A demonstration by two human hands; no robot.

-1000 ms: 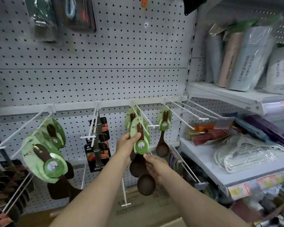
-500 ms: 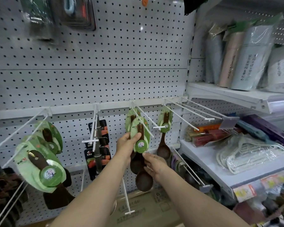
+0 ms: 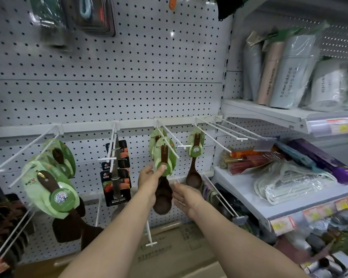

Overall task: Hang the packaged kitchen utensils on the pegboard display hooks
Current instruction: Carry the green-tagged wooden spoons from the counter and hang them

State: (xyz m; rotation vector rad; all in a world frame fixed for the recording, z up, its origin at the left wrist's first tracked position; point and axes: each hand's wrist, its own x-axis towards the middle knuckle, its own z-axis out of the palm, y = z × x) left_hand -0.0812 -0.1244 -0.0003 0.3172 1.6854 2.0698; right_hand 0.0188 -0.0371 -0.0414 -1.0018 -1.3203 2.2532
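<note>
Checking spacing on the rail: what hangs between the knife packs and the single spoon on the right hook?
In the head view, two green-carded wooden spoons hang there on one hook; the left hand pinches the front card.

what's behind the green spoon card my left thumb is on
A second green card hangs behind the front spoon card on the same hook; only its top shows. Its spoon is mostly covered.

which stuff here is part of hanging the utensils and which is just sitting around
Part of the job:
- carded wooden spoon, pinched by the left hand
- peg hook it hangs on
- right hand, open beside the spoon bowl
- hung spoon
- carded spatulas

Just around:
- packaged knives
- wrapped hangers
- incense sticks
</note>
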